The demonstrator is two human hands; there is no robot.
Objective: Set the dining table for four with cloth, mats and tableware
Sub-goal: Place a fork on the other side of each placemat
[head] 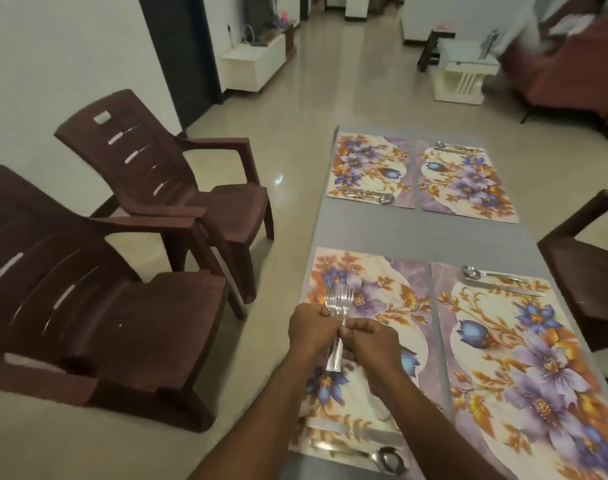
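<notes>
Together left hand (pixel 311 329) and right hand (pixel 371 337) grip shiny steel forks (pixel 337 308), perhaps four, tines up.

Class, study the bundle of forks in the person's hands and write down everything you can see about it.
The forks are a small bundle of shiny, silver-coloured metal, several pressed together; the exact count is unclear. Tines point away from the person, handles toward them. The left hand grips the bundle at the necks, and the right hand pinches one handle. The bundle is held above the near-left floral mat, not resting on it.
</notes>
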